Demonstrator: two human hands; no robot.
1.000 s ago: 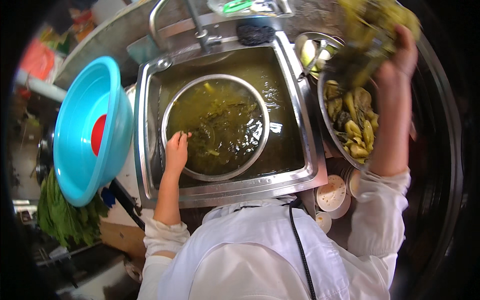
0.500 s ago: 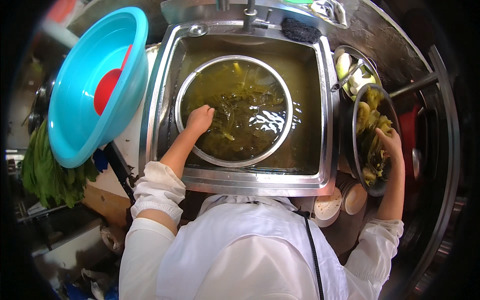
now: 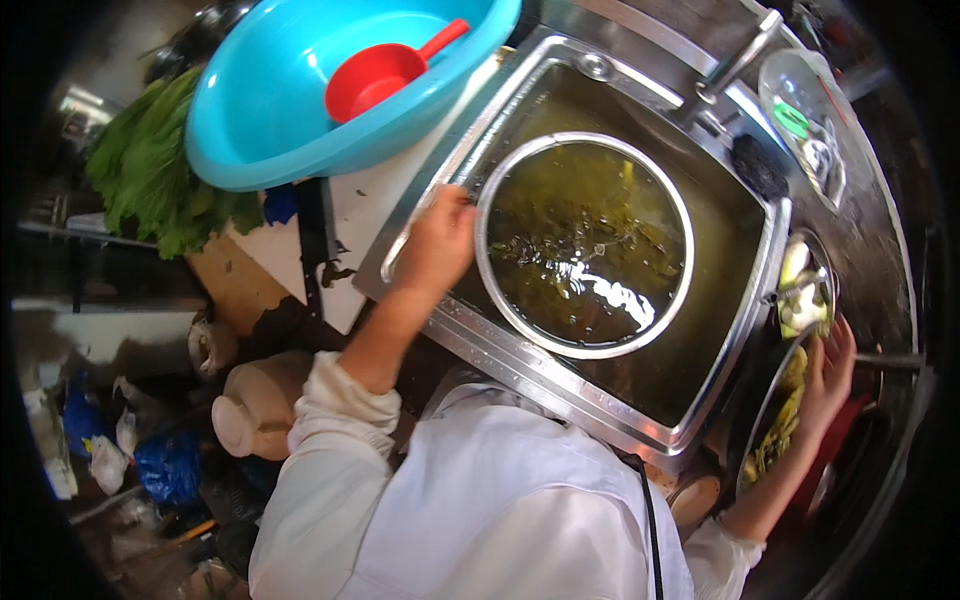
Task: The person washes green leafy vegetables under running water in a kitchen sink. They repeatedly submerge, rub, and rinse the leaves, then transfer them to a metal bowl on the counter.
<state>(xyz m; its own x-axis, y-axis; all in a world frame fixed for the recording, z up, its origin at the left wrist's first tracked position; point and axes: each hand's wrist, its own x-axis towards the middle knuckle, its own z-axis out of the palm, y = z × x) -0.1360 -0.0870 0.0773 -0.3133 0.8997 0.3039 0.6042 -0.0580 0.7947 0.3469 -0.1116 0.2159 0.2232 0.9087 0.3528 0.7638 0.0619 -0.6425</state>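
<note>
My left hand (image 3: 437, 240) is above the left edge of the steel sink (image 3: 560, 385), beside the rim of a round metal strainer (image 3: 484, 250). Its fingers bend downward and are blurred, so any grip is unclear. The strainer sits in murky yellowish water, with dark green leafy vegetables (image 3: 600, 235) under the surface. On the right, my right hand (image 3: 828, 365) lies with fingers stretched and apart over the far end of a dark oval bowl (image 3: 757, 430). Yellow-green limp greens (image 3: 782, 415) fill that bowl, partly hidden by my hand and forearm.
A turquoise basin (image 3: 250, 130) holding a red dipper (image 3: 375, 80) stands left of the sink. Leafy greens (image 3: 150, 160) hang beyond it, near a knife (image 3: 314, 235). A faucet (image 3: 740, 55), black scrubber (image 3: 760, 168) and pan of whitish vegetables (image 3: 803, 300) border the sink's far and right sides.
The view has turned, so the sink appears tilted. My left hand has moved from over the strainer to the sink's left edge. My right hand has shifted toward the bowl's far end.
</note>
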